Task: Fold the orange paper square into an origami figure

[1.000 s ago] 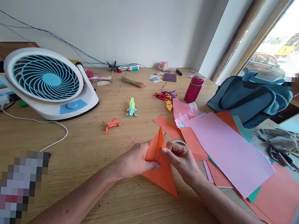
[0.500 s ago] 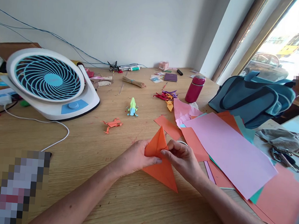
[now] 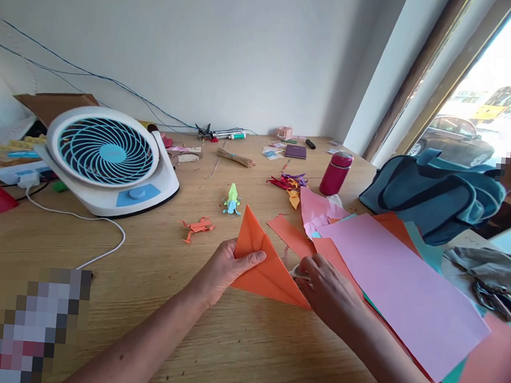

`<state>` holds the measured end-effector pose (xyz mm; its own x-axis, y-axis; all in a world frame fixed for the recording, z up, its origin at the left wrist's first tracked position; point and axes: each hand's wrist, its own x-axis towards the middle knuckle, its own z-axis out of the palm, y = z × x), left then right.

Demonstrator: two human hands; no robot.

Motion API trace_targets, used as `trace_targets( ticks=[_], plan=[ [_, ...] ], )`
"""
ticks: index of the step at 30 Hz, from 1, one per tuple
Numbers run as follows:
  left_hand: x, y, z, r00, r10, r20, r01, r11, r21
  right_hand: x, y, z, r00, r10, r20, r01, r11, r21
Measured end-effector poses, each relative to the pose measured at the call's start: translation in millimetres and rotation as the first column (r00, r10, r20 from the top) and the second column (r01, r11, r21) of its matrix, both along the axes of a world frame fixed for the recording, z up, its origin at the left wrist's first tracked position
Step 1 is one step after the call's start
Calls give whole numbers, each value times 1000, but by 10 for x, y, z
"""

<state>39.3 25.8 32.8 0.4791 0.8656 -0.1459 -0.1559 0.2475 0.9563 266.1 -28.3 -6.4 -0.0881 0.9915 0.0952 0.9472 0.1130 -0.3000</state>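
My left hand [image 3: 227, 269] pinches a folded orange sheet of paper [image 3: 266, 278], its thumb lying across the front face. The sheet shows crease lines and comes to a point at the top. Beside its lower right corner, my right hand [image 3: 325, 288] is bent over with curled fingers. A white, rounded edge [image 3: 294, 271] shows at those fingertips; the rest of that thing is hidden, so its kind is unclear. Beyond my hands stand an orange folded-paper frog [image 3: 198, 226] and a green-and-blue one [image 3: 232, 200].
Loose coloured sheets lie at the right, a pink sheet [image 3: 402, 291] on top. Behind are a magenta flask [image 3: 336, 174] and a blue bag [image 3: 419, 189]. A white fan [image 3: 111, 162] with its cable stands at the left. Small coloured paper pieces [image 3: 289, 183] lie farther back.
My right hand has left the paper's edge and moved right and down to the white-edged thing. My left hand has shifted left, and the sheet has turned and spread wider.
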Motion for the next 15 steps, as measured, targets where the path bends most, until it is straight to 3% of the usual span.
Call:
trace_targets(
  ticks=[6,11,15],
  plan=[
    [-35,66,13,993,32,111,-30,999,-22,44,-85,197,988,115,-101,-126,987,-101],
    [-50,56,32,992,15,129,-9,999,-51,-4,-57,266,995,92,-25,-95,988,-123],
    [-66,37,65,991,4,137,5,998,-66,-22,-26,214,981,6,-194,-28,993,-112]
  ],
)
